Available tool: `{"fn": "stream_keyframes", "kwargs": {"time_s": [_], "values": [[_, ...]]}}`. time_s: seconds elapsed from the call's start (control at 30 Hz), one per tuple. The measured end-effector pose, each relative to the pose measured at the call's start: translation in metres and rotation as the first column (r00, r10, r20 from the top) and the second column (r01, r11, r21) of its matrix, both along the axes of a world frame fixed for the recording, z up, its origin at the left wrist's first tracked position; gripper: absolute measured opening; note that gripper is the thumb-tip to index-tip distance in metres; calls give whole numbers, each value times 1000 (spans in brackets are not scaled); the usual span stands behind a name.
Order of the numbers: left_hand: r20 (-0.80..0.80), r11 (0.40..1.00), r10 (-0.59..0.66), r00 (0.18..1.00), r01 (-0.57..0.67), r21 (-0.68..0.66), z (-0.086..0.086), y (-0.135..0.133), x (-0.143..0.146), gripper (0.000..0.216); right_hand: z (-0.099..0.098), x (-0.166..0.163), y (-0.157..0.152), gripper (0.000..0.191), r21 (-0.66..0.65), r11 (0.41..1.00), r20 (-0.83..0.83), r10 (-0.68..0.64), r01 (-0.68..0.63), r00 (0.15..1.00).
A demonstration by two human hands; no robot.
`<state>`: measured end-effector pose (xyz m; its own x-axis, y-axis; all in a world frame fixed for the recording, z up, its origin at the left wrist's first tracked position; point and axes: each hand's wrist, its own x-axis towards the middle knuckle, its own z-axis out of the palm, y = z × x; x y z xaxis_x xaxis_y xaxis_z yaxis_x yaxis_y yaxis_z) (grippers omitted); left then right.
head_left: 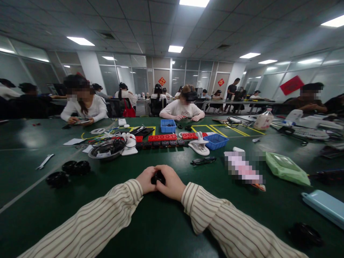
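Observation:
My left hand and my right hand meet at the middle of the green table, both closed around a small black part held between them. Only a bit of the part shows between the fingers. Both arms wear striped sleeves. A pair of black glasses lies just beyond my right hand.
Black round parts and a wrench lie to the left. A metal bowl of cables, red and black blocks and blue bins sit ahead. A green pouch and a light blue case are at right. People sit opposite.

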<state>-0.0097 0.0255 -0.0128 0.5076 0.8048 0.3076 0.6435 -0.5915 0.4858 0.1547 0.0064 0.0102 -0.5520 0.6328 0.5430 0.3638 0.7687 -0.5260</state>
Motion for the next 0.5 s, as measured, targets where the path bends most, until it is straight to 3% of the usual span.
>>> {"fn": "stream_keyframes", "kwargs": {"time_s": [0.17, 0.3, 0.4, 0.5], "values": [[-99, 993, 73, 992, -64, 97, 0, 0, 1, 52, 3, 0, 0, 41, 29, 994, 33, -109, 108, 993], [-203, 977, 171, 964, -139, 161, 7, -3, 4, 42, 2, -2, 2, 34, 24, 978, 62, -207, 206, 976], [-180, 976, 157, 971, -125, 179, 9, -3, 4, 31, 1, -3, 4, 27, 20, 981, 25, -194, 194, 981], [-90, 990, 88, 992, -78, 114, 6, -1, 2, 30, 0, -2, 4, 22, 32, 992, -11, -121, 121, 993]]}}
